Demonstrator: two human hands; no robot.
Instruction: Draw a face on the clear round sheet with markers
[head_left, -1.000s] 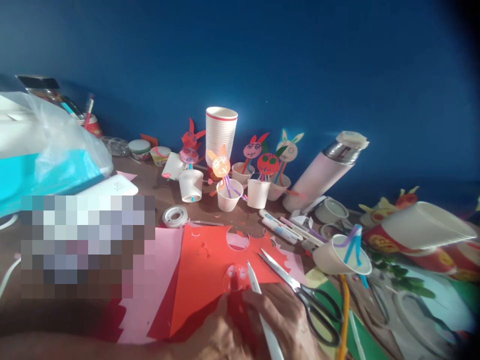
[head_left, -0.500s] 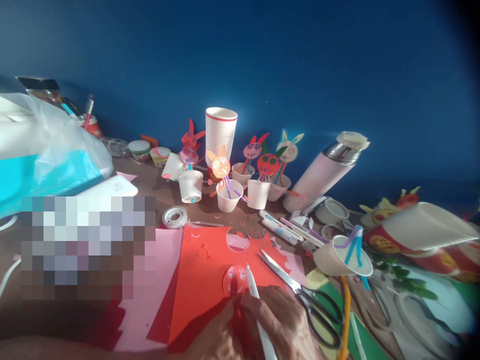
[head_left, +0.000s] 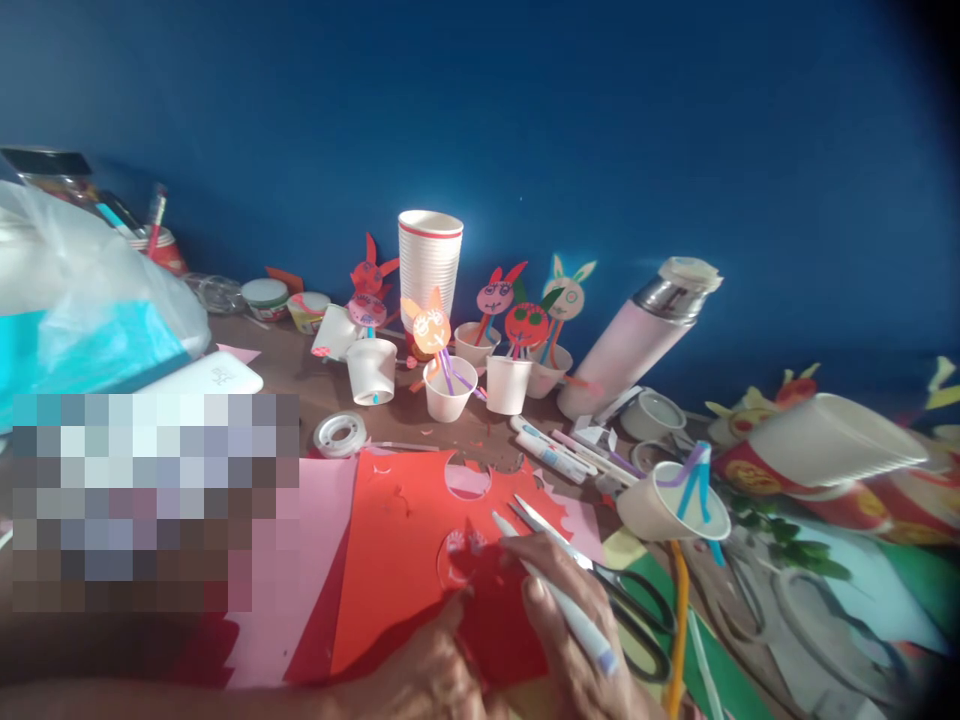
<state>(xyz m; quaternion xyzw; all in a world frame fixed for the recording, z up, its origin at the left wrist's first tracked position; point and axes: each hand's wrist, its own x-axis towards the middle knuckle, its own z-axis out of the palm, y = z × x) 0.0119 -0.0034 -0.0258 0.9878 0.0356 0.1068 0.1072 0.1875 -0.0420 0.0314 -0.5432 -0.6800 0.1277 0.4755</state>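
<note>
My right hand (head_left: 574, 610) is closed around a white marker (head_left: 574, 615). The marker slants, its tip just right of and above a red paper disc (head_left: 452, 572). On that disc is a face in pale lines, with lashed eyes and a mouth. My left hand (head_left: 424, 665) lies at the disc's lower edge, one finger stretched to it and the others partly bent and hidden. Under the disc spreads a red sheet (head_left: 390, 580) with round cut-outs along its far edge. Black-handled scissors (head_left: 600, 560) lie beside my right hand, their handles partly behind it.
Paper-face figures stand in white cups (head_left: 450, 392) before a cup stack (head_left: 430, 260). Markers (head_left: 551, 455) and a tape roll (head_left: 340, 434) lie behind the sheet. A pink flask (head_left: 637, 340) leans at the back. At right are another cup (head_left: 649, 512) and an orange strip (head_left: 679, 625).
The marker has tilted over, its back end swinging right, and its tip has moved up from the drawn face. My right hand has shifted up and right. The view has shifted slightly.
</note>
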